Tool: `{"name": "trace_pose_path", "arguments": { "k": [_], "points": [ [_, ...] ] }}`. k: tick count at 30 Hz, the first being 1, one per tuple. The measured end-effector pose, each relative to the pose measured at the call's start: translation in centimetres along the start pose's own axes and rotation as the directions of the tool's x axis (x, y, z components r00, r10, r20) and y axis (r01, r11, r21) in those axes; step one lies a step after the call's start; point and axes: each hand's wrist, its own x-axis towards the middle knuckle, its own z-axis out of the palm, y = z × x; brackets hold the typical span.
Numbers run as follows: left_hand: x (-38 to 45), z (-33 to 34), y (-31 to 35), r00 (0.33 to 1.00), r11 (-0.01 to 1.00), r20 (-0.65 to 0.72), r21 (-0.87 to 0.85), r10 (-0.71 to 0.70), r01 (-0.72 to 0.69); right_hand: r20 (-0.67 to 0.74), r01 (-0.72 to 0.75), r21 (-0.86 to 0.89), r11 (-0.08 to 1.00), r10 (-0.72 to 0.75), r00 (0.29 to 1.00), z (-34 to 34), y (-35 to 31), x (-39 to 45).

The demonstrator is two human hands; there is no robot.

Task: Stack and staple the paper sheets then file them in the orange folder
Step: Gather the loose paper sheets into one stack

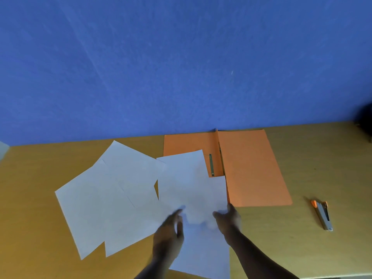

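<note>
Several white paper sheets [112, 198] lie spread and overlapping on the wooden desk [302, 158]. An orange folder [253, 168] lies open at the back, with a metal fastener by its spine; one sheet covers part of its left flap. My left hand [171, 232] rests on the nearest sheet [193, 188], fingers spread. My right hand [228, 217] touches that same sheet's right side near the folder's front corner. Both hands are blurred. A grey stapler with orange tips [323, 215] lies to the right, apart from both hands.
A blue wall [181, 67] rises directly behind the desk. A dark object [365, 117] sits at the far right edge. Bare desk shows between the folder and the stapler.
</note>
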Motion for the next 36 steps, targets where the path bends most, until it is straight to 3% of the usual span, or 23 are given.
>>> {"name": "trace_pose_path", "arguments": {
  "k": [3,6,10,13,19,25,28,31,36],
  "points": [
    [1.8,-0.6,-0.2,0.973,0.972,-0.104,-0.137,-0.205,0.190,0.070,0.063,0.043,0.997,-0.066,0.995,-0.6,-1.3,0.5],
    [3.7,-1.3,-0.4,0.890,0.875,-0.141,-0.303,-0.433,0.377,0.144,0.111,0.087,0.990,-0.122,0.982,-1.6,-3.2,1.3],
    [6.6,-2.1,-0.2,0.797,0.700,-0.012,-0.487,-0.603,0.522,0.252,0.106,0.161,0.981,-0.145,0.957,-3.4,-4.9,2.3],
    [8.9,-3.2,0.0,0.806,0.627,0.107,-0.572,-0.582,0.529,0.357,0.105,0.155,0.982,-0.155,0.921,-4.8,-5.1,2.7],
    [11.4,-5.4,0.3,0.835,0.587,0.082,-0.674,-0.544,0.449,0.425,0.072,0.187,0.980,-0.146,0.893,-6.0,-4.9,2.6],
    [10.0,-5.4,0.4,0.841,0.769,0.336,-0.357,-0.425,0.531,0.419,0.089,0.136,0.987,-0.139,0.897,-4.5,-4.7,2.5],
    [8.9,-4.7,0.4,0.820,0.748,0.417,-0.373,-0.393,0.549,0.411,0.112,0.122,0.986,-0.153,0.899,-3.6,-4.7,2.3],
    [8.5,-5.0,1.2,0.831,0.643,0.414,-0.531,-0.372,0.552,0.410,0.105,0.155,0.982,-0.161,0.898,-3.3,-5.3,2.3],
    [10.4,-7.0,1.9,0.905,0.608,0.285,-0.671,-0.316,0.424,0.348,0.140,0.237,0.961,-0.218,0.912,-3.3,-8.0,2.8]
  ]
}}
